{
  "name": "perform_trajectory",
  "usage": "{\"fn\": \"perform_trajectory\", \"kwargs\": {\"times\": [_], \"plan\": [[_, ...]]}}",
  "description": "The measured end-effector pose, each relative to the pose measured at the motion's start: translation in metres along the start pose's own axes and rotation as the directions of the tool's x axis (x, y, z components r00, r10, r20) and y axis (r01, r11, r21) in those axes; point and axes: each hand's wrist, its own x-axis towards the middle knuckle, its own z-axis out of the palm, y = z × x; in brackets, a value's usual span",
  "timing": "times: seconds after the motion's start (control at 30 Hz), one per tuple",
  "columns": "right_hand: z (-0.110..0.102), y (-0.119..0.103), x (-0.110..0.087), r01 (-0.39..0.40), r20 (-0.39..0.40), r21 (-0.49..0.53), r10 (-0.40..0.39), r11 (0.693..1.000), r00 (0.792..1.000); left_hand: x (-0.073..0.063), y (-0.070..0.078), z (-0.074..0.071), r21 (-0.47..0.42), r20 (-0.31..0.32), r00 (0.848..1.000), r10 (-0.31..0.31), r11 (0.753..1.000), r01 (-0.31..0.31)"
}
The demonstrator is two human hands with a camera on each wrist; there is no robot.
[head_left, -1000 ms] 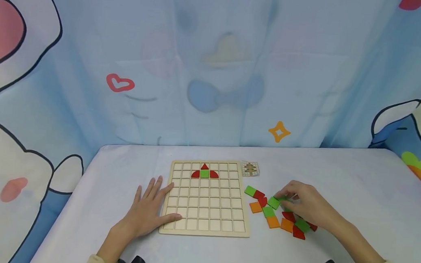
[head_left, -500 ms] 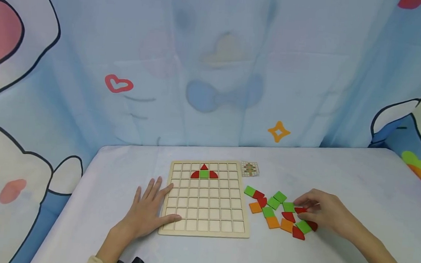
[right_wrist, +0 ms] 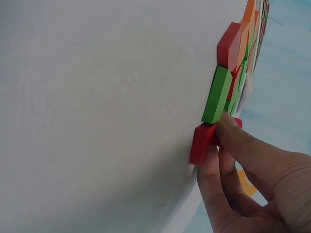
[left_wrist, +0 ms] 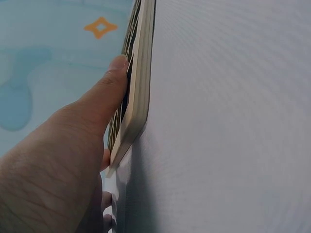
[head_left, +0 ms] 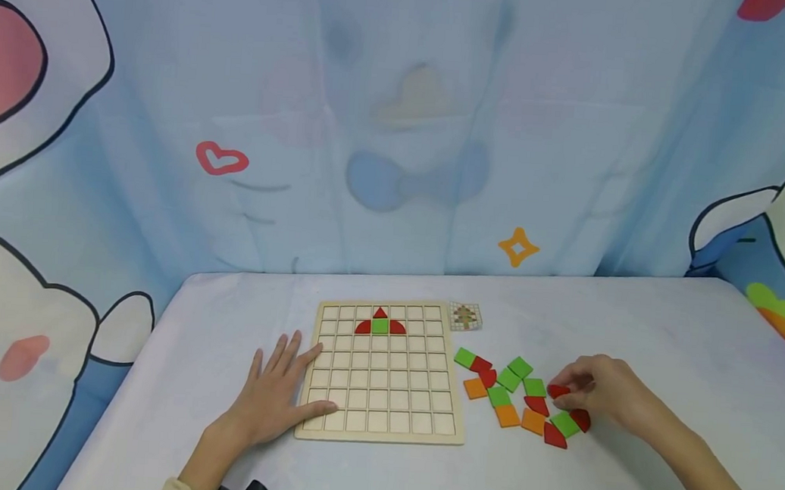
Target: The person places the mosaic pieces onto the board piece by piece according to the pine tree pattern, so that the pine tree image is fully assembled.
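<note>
Fingers (right_wrist: 228, 138) of right hand (head_left: 604, 393) pinch a small red tile (head_left: 558, 392) at 3 o'clock of the loose tile pile (head_left: 518, 398) on the desk (head_left: 666, 340), thin, stiff, light, likely slick so best gripped by opposite edges; left hand (head_left: 272, 396) flat, fingers spread, on grid board (head_left: 380, 419).

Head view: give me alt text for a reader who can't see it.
A right hand pinches a red tile among loose green, orange and red tiles on a white table. The left hand rests flat on a wooden grid board bearing four tiles.
</note>
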Motion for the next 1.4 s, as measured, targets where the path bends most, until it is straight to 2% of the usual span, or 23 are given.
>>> {"fn": "perform_trajectory", "kwargs": {"times": [0.13, 0.4, 0.5, 0.63, 0.73, 0.83, 0.93, 1.13, 1.4], "plan": [[0.000, 0.000, -0.002, -0.005, -0.015, 0.003, 0.005, 1.000, 1.000, 0.000, 0.000, 0.000, -0.001, 0.002, 1.000, -0.004, 1.000, 0.004], [0.004, 0.001, -0.007, 0.057, -0.069, -0.001, -0.057, 0.998, 0.996, -0.001, 0.002, 0.000, -0.016, -0.021, 1.000, 0.008, 1.000, -0.008], [0.006, -0.003, -0.006, 0.057, -0.090, 0.006, -0.056, 0.998, 0.994, -0.002, 0.000, 0.002, -0.024, -0.049, 0.999, 0.017, 1.000, -0.019], [0.008, -0.013, -0.006, 0.056, -0.119, 0.010, -0.055, 0.998, 0.991, -0.002, -0.002, 0.003, -0.020, -0.052, 0.999, 0.015, 1.000, -0.016], [0.011, -0.023, -0.004, 0.086, -0.143, 0.001, -0.085, 0.996, 0.986, -0.001, -0.004, 0.005, -0.022, -0.052, 0.999, 0.015, 1.000, -0.016], [0.014, -0.034, 0.001, 0.129, -0.168, 0.004, -0.127, 0.992, 0.978, -0.001, -0.006, 0.009, -0.033, -0.082, 0.996, 0.032, 0.999, -0.035], [0.018, -0.047, 0.007, 0.170, -0.184, 0.021, -0.163, 0.985, 0.969, -0.001, -0.003, 0.006, -0.037, -0.054, 0.998, 0.029, 0.999, -0.031], [0.030, -0.080, 0.026, 0.258, -0.174, 0.091, -0.240, 0.962, 0.955, 0.001, -0.002, 0.002, -0.027, 0.007, 1.000, 0.019, 0.999, -0.018], [0.051, -0.130, 0.063, 0.368, -0.122, 0.193, -0.349, 0.910, 0.929, 0.001, -0.004, 0.001, -0.029, 0.005, 1.000, 0.012, 1.000, -0.012]]}}
